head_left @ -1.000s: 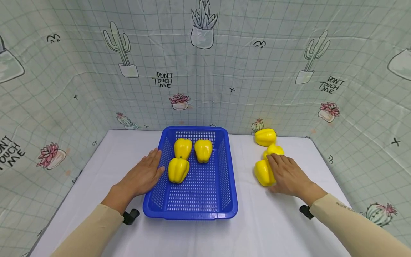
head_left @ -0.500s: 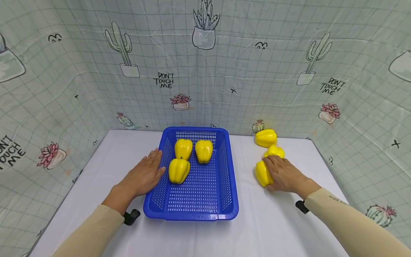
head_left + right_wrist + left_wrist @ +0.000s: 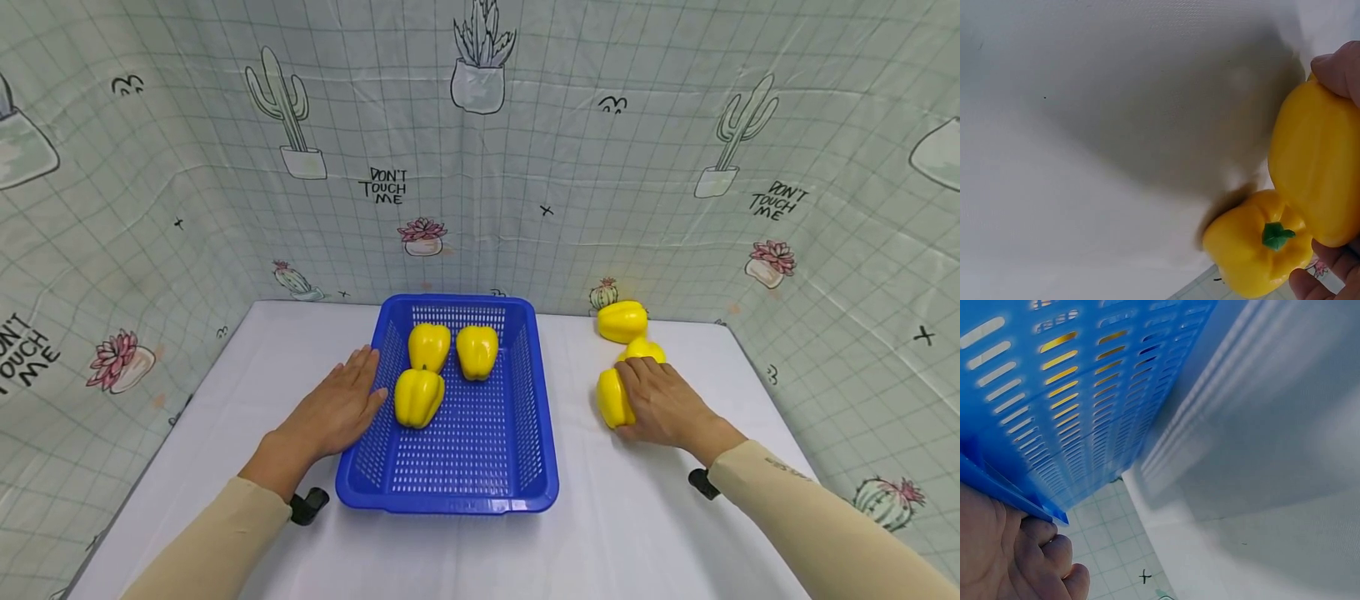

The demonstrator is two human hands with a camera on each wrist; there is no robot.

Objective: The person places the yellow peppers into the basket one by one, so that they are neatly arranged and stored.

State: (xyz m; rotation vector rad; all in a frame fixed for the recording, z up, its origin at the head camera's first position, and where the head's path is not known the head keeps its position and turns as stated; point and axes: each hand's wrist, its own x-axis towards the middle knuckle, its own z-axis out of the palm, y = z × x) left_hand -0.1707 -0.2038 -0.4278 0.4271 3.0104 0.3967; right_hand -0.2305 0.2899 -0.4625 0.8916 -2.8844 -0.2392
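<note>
Against the frame one second prior, we find the right hand (image 3: 663, 407) closed further over the glossy yellow lobed bell pepper (image 3: 613, 400) to the right of the blue perforated plastic basket (image 3: 450, 504); that pepper has shifted slightly. The left hand (image 3: 330, 408) and the three yellow bell peppers (image 3: 477, 353) inside the basket show no change. We observe the right hand, back uppermost, grasping its pepper between thumb and fingers; we cannot tell whether it is clear of the white-covered counter (image 3: 600, 533). The left hand is unclenched, straight fingers together against the basket's left side. Two more yellow bell peppers (image 3: 622, 322) lie right of the basket, beyond the grasped one.
</note>
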